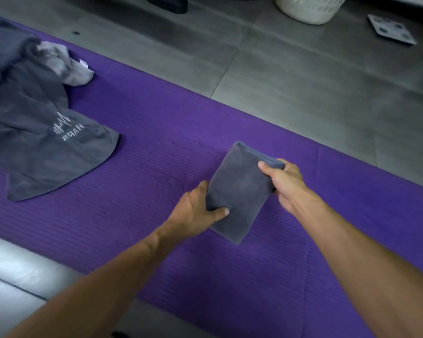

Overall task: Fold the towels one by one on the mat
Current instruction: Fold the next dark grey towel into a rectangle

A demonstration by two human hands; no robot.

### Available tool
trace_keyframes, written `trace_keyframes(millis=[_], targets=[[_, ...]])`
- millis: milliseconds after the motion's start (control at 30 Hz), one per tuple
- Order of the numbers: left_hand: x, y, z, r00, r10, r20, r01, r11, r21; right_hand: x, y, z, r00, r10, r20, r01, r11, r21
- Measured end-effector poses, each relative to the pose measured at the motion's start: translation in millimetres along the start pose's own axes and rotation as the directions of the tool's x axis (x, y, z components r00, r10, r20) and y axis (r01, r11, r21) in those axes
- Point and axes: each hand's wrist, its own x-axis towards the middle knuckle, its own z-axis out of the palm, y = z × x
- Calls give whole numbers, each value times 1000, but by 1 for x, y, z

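A small grey towel [239, 189], folded into a thick rectangle, lies on the purple mat [156, 132] near its middle. My left hand [195, 211] grips the towel's near-left edge, thumb on top. My right hand [283, 181] grips its far-right corner, thumb over the top and fingers curled beneath. At the left of the mat lies a heap of unfolded dark grey towels [34, 132], one showing white lettering, with a crumpled light grey cloth [69, 67] behind it.
Grey floor tiles [303, 89] lie beyond the mat. A white laundry basket [308, 8] stands at the top right, a flat grey scale [391, 29] beside it, and a dark object [167, 3] at the top centre. A pale surface [12, 272] borders the mat's near left.
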Motion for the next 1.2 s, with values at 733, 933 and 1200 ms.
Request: trace_keyframes(millis=[733,933,1200], targets=[[-14,-39,37,783,614,99,-567,641,517,34,59,-18,547,-304,780,775,-169,-609],[-9,-43,37,777,612,143,-576,602,553,38,31,-15,640,-373,672,649,-207,-732],[-5,-52,43,740,653,161,-563,470,680,49,48,-45,525,-209,825,789,-245,-563]])
